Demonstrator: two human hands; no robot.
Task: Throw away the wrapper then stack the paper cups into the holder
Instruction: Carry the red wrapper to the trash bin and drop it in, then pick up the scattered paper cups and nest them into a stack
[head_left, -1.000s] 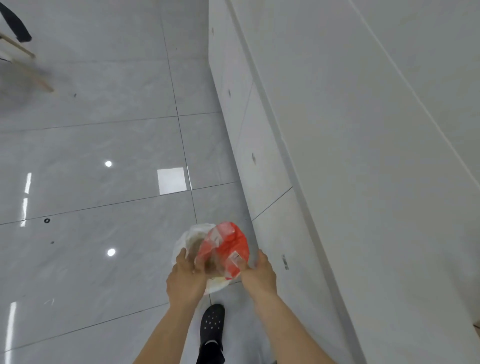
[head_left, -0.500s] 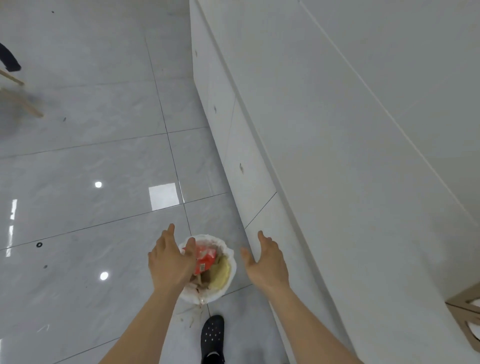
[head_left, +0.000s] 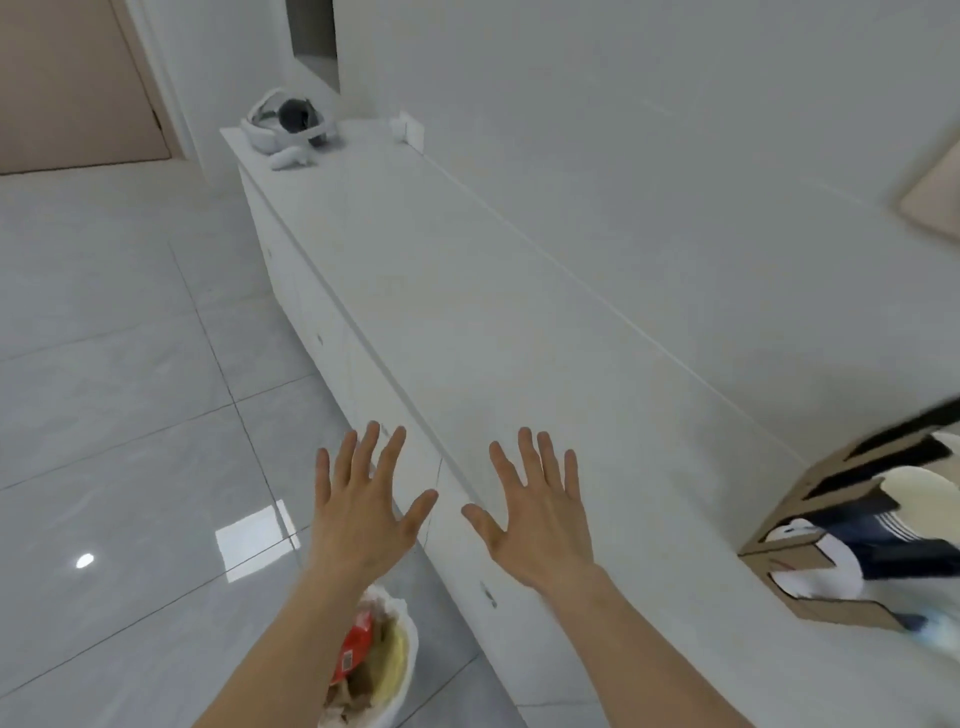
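Two hands: left hand (head_left: 363, 514) and right hand (head_left: 537, 512), both palm-down, held side by side in the air
Fingers: spread wide and released on both hands, grasping nothing
Wrapper (head_left: 355, 644): red, lying in the white-lined bin (head_left: 402, 670) on the floor (head_left: 104, 415), below the left forearm
Holder (head_left: 810, 566): cardboard, on the counter (head_left: 467, 291) at the right edge, blurred
Paper cups (head_left: 826, 566): white, seen through the holder's openings; how many, I cannot tell
Far end of counter: white headset (head_left: 285, 124) with a dark centre
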